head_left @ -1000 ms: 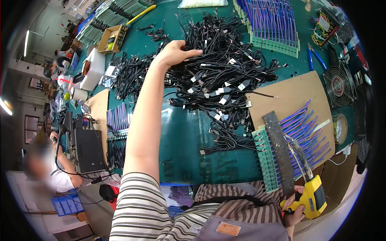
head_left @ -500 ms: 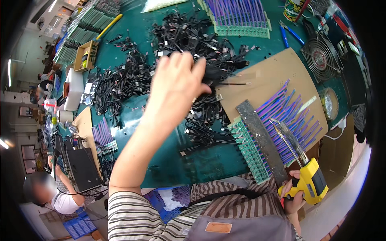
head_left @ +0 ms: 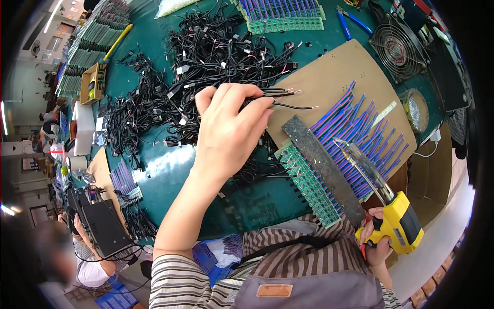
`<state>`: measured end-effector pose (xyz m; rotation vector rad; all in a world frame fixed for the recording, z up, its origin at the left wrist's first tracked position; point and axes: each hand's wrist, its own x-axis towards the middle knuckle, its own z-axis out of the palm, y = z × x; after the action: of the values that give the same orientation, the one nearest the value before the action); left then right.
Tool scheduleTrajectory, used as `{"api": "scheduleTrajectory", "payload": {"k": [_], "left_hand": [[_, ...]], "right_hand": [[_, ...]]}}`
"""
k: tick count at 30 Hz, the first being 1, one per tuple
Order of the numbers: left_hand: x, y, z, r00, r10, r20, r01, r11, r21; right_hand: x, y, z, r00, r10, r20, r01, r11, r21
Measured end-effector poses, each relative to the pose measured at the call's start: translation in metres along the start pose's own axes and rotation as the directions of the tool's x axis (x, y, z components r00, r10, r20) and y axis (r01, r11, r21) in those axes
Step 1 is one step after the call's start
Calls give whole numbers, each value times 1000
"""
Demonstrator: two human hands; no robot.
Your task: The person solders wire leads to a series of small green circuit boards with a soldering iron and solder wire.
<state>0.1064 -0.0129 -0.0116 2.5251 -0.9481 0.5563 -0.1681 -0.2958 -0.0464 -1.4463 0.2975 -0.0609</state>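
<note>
My left hand is closed in a pinch on a few black cables, whose stripped ends point right over the brown board. Beneath and beyond it spreads a tangled heap of black cables on the green table. At the lower right my right hand grips a yellow and black soldering gun. The gun's tip points up and left over purple-blue ribbon wires. A dark metal bar lies across those wires, beside a row of green circuit boards.
A brown board lies under the wires. Behind it are blue-handled pliers and a metal fan. More wired green boards sit at the far side, with stacked boards far left. Another person sits at the left.
My left hand has drawn back toward me from the heap, with cable ends now showing in its fingers. My right hand keeps the soldering gun; the view has shifted slightly.
</note>
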Motion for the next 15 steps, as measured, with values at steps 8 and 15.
{"api": "scheduleTrajectory", "payload": {"k": [8,15], "left_hand": [[22,14,24,993,44,111,-12,963,-269],[41,19,20,846,-170,506,394,838,-377]], "right_hand": [[-3,2,-1,1000,1,-17,-1,1000,31],[3,-10,8,999,41,-11,-41,999,-1]]}}
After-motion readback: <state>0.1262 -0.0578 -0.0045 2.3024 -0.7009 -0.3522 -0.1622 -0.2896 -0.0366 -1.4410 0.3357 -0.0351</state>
